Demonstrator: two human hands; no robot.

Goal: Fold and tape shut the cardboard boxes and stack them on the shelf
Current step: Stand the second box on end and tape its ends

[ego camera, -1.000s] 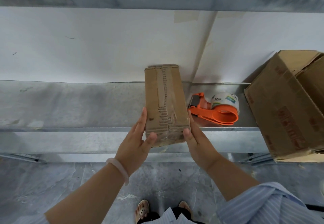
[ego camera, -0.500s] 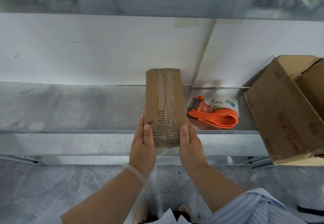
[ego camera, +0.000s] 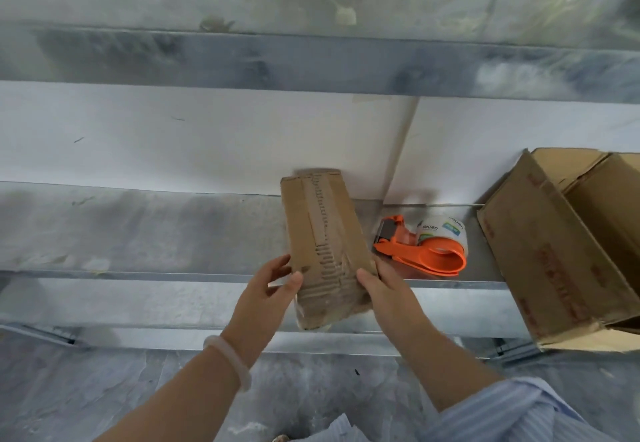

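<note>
Both forearms reach up from the lower frame to centre. Left hand (ego camera: pixel 273 291): thumb on the front face of the small taped box (ego camera: pixel 320 234), fingers spread at its left edge. Right hand (ego camera: pixel 386 291) clasps the right edge, thumb in front. Box tilted, top leaning left, lower end past the front lip of the shelf (ego camera: pixel 138 234). Large carton (ego camera: pixel 540 251) at right, open; contents not visible. Orange tape dispenser (ego camera: pixel 427 251) on the shelf between carton and box.
</note>
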